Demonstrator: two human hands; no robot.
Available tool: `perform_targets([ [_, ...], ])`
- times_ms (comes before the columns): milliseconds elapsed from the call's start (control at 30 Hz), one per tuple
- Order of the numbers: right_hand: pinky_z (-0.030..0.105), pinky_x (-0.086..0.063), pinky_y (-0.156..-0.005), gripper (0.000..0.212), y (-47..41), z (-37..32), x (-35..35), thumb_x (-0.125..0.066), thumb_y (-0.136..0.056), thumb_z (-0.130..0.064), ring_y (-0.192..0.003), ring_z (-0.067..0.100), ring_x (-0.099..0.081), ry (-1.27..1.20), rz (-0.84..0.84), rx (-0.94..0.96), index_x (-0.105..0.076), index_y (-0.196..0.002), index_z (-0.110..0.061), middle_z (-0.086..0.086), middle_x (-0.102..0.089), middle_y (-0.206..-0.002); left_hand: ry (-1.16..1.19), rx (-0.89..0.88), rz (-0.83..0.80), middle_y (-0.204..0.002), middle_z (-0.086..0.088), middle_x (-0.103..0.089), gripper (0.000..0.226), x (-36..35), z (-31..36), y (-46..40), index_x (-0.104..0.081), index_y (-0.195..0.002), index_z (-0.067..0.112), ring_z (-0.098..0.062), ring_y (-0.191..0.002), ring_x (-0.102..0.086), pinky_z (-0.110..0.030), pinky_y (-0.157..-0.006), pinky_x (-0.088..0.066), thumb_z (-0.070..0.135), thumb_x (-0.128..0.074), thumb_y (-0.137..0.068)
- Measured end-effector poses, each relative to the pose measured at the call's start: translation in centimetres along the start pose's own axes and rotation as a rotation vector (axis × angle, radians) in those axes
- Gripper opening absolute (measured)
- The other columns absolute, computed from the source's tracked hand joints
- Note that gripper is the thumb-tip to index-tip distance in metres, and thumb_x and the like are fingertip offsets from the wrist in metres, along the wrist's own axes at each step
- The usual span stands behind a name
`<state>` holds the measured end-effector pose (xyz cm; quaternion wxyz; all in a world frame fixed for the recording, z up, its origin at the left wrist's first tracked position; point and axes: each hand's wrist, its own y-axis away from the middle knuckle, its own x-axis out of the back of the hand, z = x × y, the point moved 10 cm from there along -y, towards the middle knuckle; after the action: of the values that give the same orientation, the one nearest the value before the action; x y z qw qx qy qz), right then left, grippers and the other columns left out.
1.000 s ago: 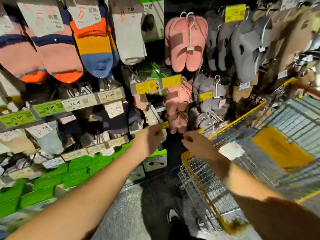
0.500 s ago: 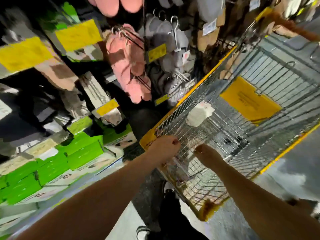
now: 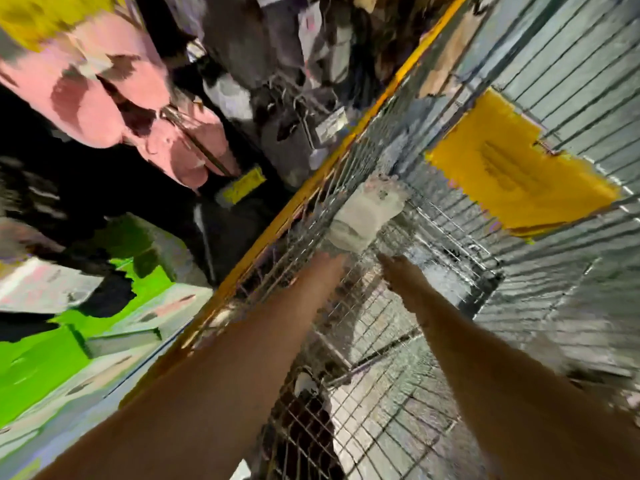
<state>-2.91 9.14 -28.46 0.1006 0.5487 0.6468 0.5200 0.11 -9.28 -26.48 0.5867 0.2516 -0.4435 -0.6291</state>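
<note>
While both arms reach into the cart (image 3: 554, 81), the white packet (image 3: 363, 216) lies against its wire side, just beyond the left hand (image 3: 330, 263) and the right hand (image 3: 398, 270). Blur hides the fingers, so it cannot be told whether they are spread or pinching anything. To do this well, the person should probably keep the hands clear of the wire and take the packet squarely, so it does not snag. Compared with half a second ago, the hands are deeper in the cart and nearer the packet, and the pink slippers (image 3: 104, 98) sit further left.
</note>
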Motion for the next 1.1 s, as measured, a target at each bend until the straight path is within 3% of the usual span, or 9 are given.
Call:
perform_targets([
  [67, 0.039, -0.049, -0.083, 0.045, -2.9, 0.2, -0.4, -0.056, -0.097, -0.05, -0.082, 0.02, -0.056, -0.207, 0.003, -0.049, -0.057, -0.119, -0.011, 0.011, -0.059, -0.103, 0.154, 0.012, -0.005, -0.104, -0.008, -0.064, 0.036, -1.2, 0.3, -2.2, -0.063, -0.091, 0.021, -0.025, -0.093, -0.059, -0.036, -0.082, -0.048, 0.055, -0.065, -0.081],
  [133, 0.041, -0.051, -0.091, 0.058, -5.6, 0.3, -0.9, -0.061, -0.093, -0.054, -0.097, 0.023, -0.058, -0.395, -0.014, -0.069, -0.055, -0.129, -0.009, 0.011, -0.057, -0.116, 0.324, 0.016, -0.02, -0.113, -0.003, -0.065, 0.055, -2.3, 0.5, -3.9, -0.065, -0.104, 0.024, -0.023, -0.102, -0.06, -0.038, -0.093, -0.047, 0.064, -0.069, -0.066],
  [267, 0.041, -0.048, -0.1, 0.068, -9.1, -0.5, -2.7, -0.066, -0.089, -0.054, -0.121, 0.03, -0.056, -0.646, -0.12, -0.091, -0.05, -0.139, -0.01, 0.013, -0.056, -0.138, 0.477, 0.043, 0.019, -0.113, -0.006, -0.064, 0.06, -3.4, 1.1, -6.7, -0.065, -0.116, 0.021, -0.026, -0.105, -0.061, -0.041, -0.094, -0.05, 0.069, -0.063, -0.08],
  [400, 0.036, -0.051, -0.078, 0.065, -11.2, -0.5, -4.0, -0.068, -0.087, -0.054, -0.104, 0.027, -0.064, -0.772, -0.12, -0.134, -0.055, -0.127, -0.004, 0.014, -0.066, -0.117, 0.633, 0.032, 0.049, -0.103, -0.003, -0.071, 0.051, -3.8, 1.1, -9.4, -0.066, -0.115, 0.018, -0.022, -0.092, -0.061, -0.04, -0.09, -0.046, 0.061, -0.064, -0.087],
  [533, 0.043, -0.055, -0.092, 0.054, -11.9, -0.2, -4.5, -0.066, -0.087, -0.057, -0.099, 0.029, -0.071, -0.924, -0.067, -0.145, -0.061, -0.112, -0.009, 0.014, -0.073, -0.108, 0.669, 0.044, -0.018, -0.104, -0.003, -0.07, 0.045, -4.3, 0.6, -10.5, -0.069, -0.104, 0.019, -0.022, -0.099, -0.06, -0.04, -0.094, -0.042, 0.061, -0.063, -0.087],
  [667, 0.044, -0.059, -0.088, 0.073, -11.7, -2.1, -5.4, -0.053, -0.088, -0.07, -0.105, 0.034, -0.071, -1.108, -0.241, -0.059, -0.059, -0.132, -0.013, 0.016, -0.071, -0.119, 0.667, 0.066, -0.106, -0.113, -0.005, -0.068, 0.039, -4.9, 1.2, -11.0, -0.069, -0.098, 0.019, -0.024, -0.112, -0.059, -0.042, -0.106, -0.039, 0.057, -0.065, -0.088],
  [900, 0.037, -0.06, -0.075, 0.066, -10.2, -2.6, -5.1, -0.056, -0.095, -0.053, -0.083, 0.027, -0.069, -0.963, -0.348, -0.051, -0.044, -0.14, -0.006, 0.012, -0.073, -0.093, 0.529, 0.038, -0.091, -0.093, -0.004, -0.074, 0.024, -4.6, 2.1, -10.7, -0.071, -0.099, 0.013, -0.017, -0.086, -0.07, -0.033, -0.089, -0.057, 0.036, -0.068, -0.091],
  [1000, 0.039, -0.06, -0.078, 0.072, -8.8, -1.3, -4.9, -0.065, -0.088, -0.045, -0.096, 0.032, -0.068, -0.94, -0.352, -0.096, -0.042, -0.143, -0.004, 0.016, -0.071, -0.105, 0.481, 0.039, -0.088, -0.09, -0.004, -0.069, 0.017, -4.6, 2.3, -8.4, -0.066, -0.097, 0.012, -0.014, -0.074, -0.066, -0.024, -0.062, -0.052, 0.028, -0.064, -0.095],
  [1100, 0.042, -0.058, -0.091, 0.072, -6.5, 0.2, -4.5, -0.065, -0.087, -0.045, -0.102, 0.035, -0.066, -0.913, -0.355, -0.107, -0.045, -0.141, -0.001, 0.02, -0.068, -0.115, 0.44, 0.054, -0.12, -0.095, -0.005, -0.066, 0.024, -5.3, 1.2, -5.6, -0.064, -0.108, 0.009, -0.015, -0.077, -0.062, -0.025, -0.06, -0.045, 0.028, -0.063, -0.094],
])
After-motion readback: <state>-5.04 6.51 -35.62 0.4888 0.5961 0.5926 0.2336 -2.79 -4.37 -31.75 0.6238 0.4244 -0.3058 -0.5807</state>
